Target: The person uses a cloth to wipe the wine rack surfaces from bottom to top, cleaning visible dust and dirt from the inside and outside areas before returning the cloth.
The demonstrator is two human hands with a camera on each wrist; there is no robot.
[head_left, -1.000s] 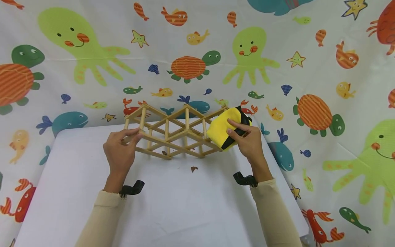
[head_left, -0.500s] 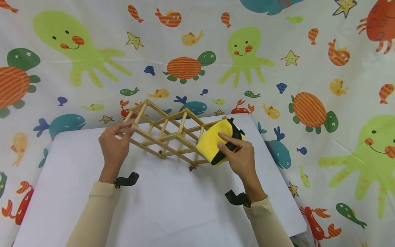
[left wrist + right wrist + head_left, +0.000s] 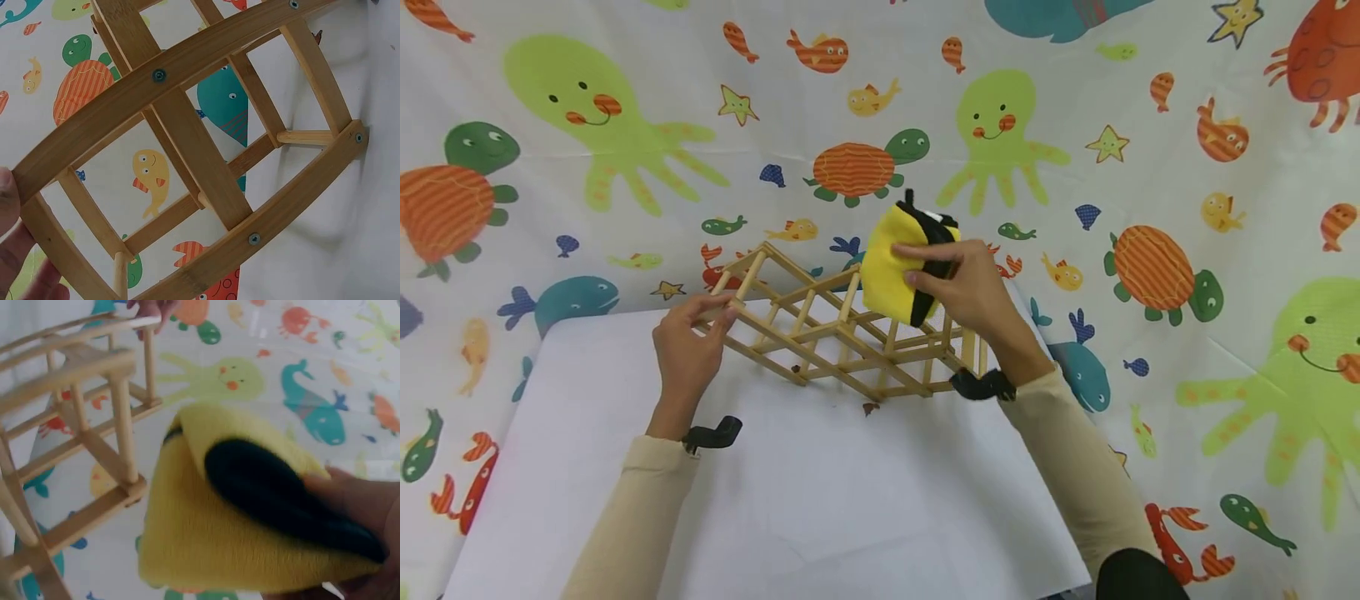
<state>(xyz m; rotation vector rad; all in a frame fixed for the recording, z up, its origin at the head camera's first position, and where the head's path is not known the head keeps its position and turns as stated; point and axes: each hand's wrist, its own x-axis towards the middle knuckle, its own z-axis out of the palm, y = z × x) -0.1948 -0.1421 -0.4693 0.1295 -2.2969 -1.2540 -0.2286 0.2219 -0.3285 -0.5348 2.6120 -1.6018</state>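
Note:
A wooden lattice rack [image 3: 838, 327], made of crossed slats joined by round rods, stands slantwise on the table. My left hand [image 3: 691, 342] pinches its left end between thumb and fingers; in the left wrist view, fingertips [image 3: 9, 194] show at the slat ends. My right hand [image 3: 973, 287] grips a folded yellow cloth [image 3: 883, 271] with black trim, raised in front of the rack's right half and hiding part of it. From the right wrist side, the cloth [image 3: 194, 537] appears bunched, beside the rack's end [image 3: 125, 425].
A white-covered table [image 3: 820, 492] lies under the rack. Small brown scraps [image 3: 871, 408] lie near the rack's front. Behind the table hangs a curtain [image 3: 820, 75] printed with sea animals. A dark rounded object [image 3: 1138, 575] shows at the bottom right.
The rack has swung slantwise, its right part coming nearer. My right hand first moved down and left with the cloth, then lifted it up, uncovering the rack's right end. The left hand keeps its grip.

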